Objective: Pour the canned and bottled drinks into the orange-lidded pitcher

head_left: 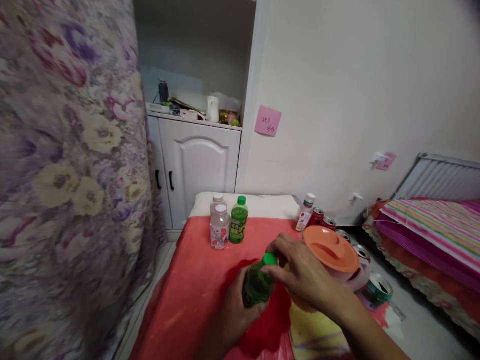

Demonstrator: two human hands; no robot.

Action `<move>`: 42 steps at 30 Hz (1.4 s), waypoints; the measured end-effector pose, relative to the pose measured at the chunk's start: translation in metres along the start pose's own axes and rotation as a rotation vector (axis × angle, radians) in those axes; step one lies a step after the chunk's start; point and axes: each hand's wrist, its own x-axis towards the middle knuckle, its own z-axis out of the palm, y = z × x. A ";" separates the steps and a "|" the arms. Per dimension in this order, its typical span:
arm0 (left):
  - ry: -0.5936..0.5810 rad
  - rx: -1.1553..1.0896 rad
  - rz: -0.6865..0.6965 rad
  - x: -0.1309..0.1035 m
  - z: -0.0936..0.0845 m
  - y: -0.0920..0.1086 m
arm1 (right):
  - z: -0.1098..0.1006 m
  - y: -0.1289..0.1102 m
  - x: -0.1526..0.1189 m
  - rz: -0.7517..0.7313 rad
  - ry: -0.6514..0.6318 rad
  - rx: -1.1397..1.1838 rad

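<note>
My left hand [236, 312] is wrapped round a green plastic bottle [258, 286], held slightly tilted above the table. The thumb and bent fingers of my right hand [300, 272] are closed at its bright green cap [269, 258]; part of this grip is hidden. Beneath the bottle lies a red, wavy-edged dish [279, 320], partly covered by my hands. Farther back stands a similar green bottle [239, 222], upright with its cap on. Beside it are a clear bottle with a printed label [220, 230] and another clear bottle [216, 200] behind.
To the right stand an orange-lidded container [330, 247], a white-capped bottle [305, 212], red cans [316, 217] and a green can [378, 290]. A yellow cloth [318, 335] lies near my right forearm. The red-covered table [195, 290] borders a floral curtain [75, 175].
</note>
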 end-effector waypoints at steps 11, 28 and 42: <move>-0.008 -0.017 0.025 0.000 -0.001 -0.004 | 0.005 0.003 -0.010 -0.050 -0.006 0.084; -0.016 -0.037 0.021 -0.001 -0.001 -0.002 | 0.011 0.002 -0.014 0.145 0.061 0.021; -0.015 -0.009 0.034 0.000 -0.001 -0.004 | 0.016 0.004 -0.020 -0.012 0.107 0.112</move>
